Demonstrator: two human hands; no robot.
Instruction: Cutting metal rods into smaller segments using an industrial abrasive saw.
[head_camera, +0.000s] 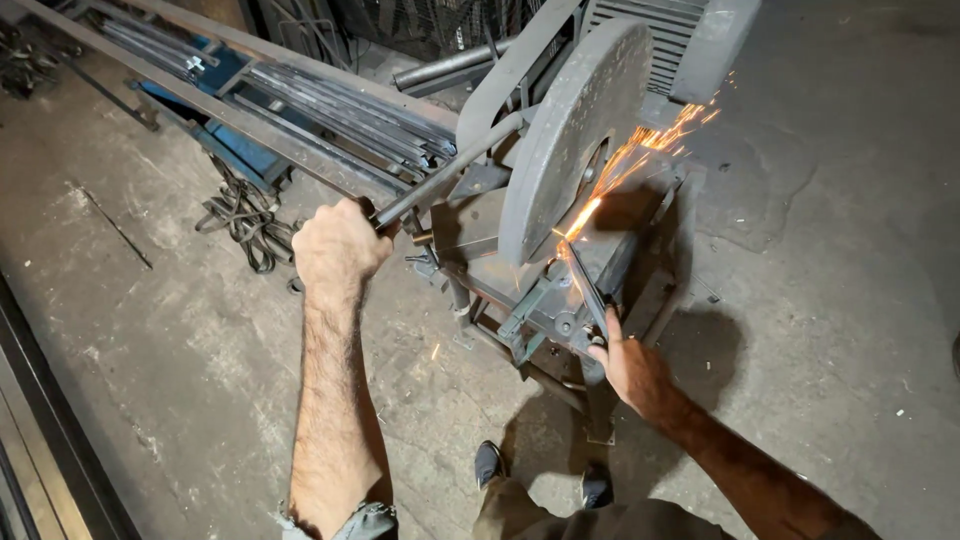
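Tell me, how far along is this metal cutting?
Midway. The left hand grips the saw handle, with the disc throwing sparks. The right hand steadies the thin metal bar, which isn't visibly severed. Long bars lie stacked behind.

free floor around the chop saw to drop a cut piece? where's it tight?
Bare concrete right of the saw stand, beyond the right hand, and lower left between the left hand and the frame edge. Crowded upper left: long steel bars and coiled straps. Sparks spray behind the disc.
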